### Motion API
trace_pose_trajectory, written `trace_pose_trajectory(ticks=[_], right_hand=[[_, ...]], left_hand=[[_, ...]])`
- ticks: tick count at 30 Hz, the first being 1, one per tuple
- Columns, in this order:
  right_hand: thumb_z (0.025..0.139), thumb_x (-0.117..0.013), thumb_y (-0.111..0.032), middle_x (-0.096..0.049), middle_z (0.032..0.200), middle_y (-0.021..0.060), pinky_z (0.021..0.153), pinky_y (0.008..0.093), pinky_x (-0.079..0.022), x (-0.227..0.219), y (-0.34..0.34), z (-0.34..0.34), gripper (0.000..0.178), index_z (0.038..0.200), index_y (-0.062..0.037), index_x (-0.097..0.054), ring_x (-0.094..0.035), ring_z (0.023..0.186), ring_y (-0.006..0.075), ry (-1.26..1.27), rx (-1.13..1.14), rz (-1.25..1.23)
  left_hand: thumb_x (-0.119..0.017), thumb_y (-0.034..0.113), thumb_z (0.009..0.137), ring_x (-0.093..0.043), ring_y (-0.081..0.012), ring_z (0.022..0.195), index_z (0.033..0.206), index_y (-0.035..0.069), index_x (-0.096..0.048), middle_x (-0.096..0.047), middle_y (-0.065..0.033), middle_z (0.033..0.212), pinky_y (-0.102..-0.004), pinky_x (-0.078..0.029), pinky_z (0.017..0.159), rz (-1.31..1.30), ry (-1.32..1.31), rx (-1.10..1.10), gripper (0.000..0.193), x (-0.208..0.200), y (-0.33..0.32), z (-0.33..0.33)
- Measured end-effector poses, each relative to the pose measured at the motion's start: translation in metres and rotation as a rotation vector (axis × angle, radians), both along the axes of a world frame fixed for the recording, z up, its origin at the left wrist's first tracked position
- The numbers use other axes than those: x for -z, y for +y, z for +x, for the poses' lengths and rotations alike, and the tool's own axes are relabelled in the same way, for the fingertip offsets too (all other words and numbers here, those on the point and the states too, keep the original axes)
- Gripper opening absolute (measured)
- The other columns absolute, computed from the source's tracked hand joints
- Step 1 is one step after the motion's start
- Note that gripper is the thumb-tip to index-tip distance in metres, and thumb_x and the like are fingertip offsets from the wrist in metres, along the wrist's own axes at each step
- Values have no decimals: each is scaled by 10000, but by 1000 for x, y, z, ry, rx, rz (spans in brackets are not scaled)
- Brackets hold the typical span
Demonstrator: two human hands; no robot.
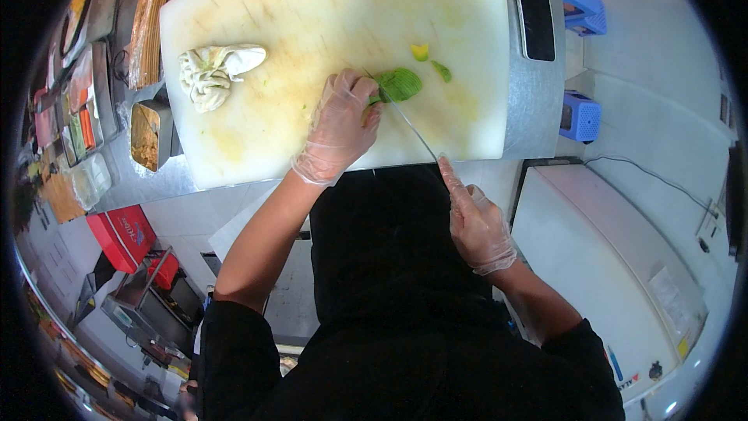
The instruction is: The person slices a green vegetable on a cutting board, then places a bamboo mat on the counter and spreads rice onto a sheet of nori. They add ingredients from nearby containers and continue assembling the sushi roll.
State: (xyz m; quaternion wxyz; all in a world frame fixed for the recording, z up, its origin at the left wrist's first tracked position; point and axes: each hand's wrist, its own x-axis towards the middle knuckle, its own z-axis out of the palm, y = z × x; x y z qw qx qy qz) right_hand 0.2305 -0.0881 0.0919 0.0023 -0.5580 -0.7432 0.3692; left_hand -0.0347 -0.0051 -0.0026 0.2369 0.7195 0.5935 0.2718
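On the white cutting board (327,8) lies a green avocado (402,84), fanned into thin slices. My gloved left hand (343,121) is closed over its left end, fingers curled and partly hiding it. With my gloved right hand (474,222) I grip a knife (416,130) by its handle, near the board's front edge. The blade slants up and left, its tip end at the avocado beside my left fingers. Two small avocado pieces, a yellowish one (420,52) and a green one (442,72), rest to the right, apart from the slices.
A crumpled white cloth (218,74) lies on the board's left part. Left of the board are a metal container (149,136) of brown food, a bamboo mat (150,31) and trays of ingredients (84,109). A phone (535,22) rests on the steel counter at right.
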Motion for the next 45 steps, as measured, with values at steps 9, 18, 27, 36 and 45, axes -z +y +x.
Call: trace_pose_trajectory(ticks=[9,18,27,36,45], right_hand=[[1003,-544,-15,-617,890,206,681,556,-551,6,-7,13,758,1694,-272,-369,-654,717,421,-36,-3,-94],[1044,-531,3,-649,878,208,689,525,-575,-36,-35,49,688,1681,-217,-390,-680,736,400,-206,7,-248],[986,-568,20,-571,825,153,595,482,-544,3,-3,1,732,1667,-219,-444,-605,631,354,41,-9,81],[998,-568,-27,-604,848,179,641,528,-560,3,0,-5,720,1667,-258,-437,-638,665,401,19,32,-4],[1053,-541,-28,-648,883,227,702,540,-563,-6,-29,29,644,1659,-218,-437,-668,753,447,-66,41,-147]], left_hand=[[-810,1,819,-593,-394,1052,1097,67,-624,-583,-152,1123,-484,-517,915,-15,-1,0,341,2,0,0],[-811,22,829,-593,-389,1059,1101,66,-626,-576,-149,1135,-476,-516,931,-34,2,-10,331,2,-1,-1],[-812,12,817,-597,-388,1064,1103,49,-627,-585,-152,1128,-475,-522,935,-21,-10,1,342,2,-1,-1],[-809,-5,811,-605,-393,1049,1088,46,-636,-594,-156,1104,-476,-526,921,-5,-14,-8,331,1,1,0],[-811,11,823,-607,-393,1046,1073,57,-635,-589,-152,1101,-480,-526,912,-9,-8,-31,309,4,1,1]])
